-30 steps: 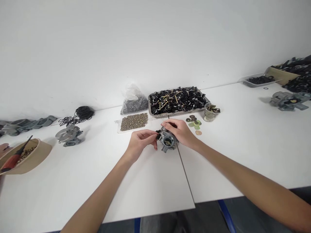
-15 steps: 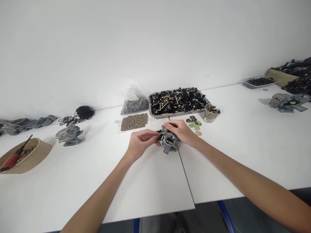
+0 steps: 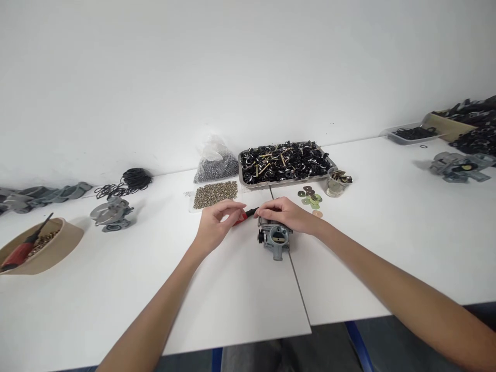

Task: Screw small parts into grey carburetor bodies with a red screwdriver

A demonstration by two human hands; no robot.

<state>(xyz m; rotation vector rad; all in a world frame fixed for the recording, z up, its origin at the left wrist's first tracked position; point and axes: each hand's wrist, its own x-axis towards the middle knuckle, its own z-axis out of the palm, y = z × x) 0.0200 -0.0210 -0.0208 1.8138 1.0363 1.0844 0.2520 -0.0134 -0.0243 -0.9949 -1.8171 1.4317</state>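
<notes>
A grey metal carburetor (image 3: 276,240) rests on the white table over the seam, its round bore toward me. My right hand (image 3: 284,213) is closed over its top and back. To its left, my left hand (image 3: 220,219) is held off the carburetor, thumb and forefinger pinched together; whatever may be between them is too small to make out. Behind those fingertips shows a red-handled tool with a black end (image 3: 242,217), partly covered by the hand. A black fitting (image 3: 261,236) sits on the carburetor's left side.
Behind are a tray of black parts (image 3: 287,182), small brass pieces (image 3: 215,195), a plastic bag (image 3: 217,163), loose discs (image 3: 310,195) and a cup (image 3: 336,185). Another carburetor (image 3: 112,213) and a bowl with a screwdriver (image 3: 58,253) stand left; one more carburetor (image 3: 457,166) is right.
My left hand has come away from the carburetor's side and moved left, showing the red handle. The carburetor has shifted slightly right and toward me, with my right hand still on it.
</notes>
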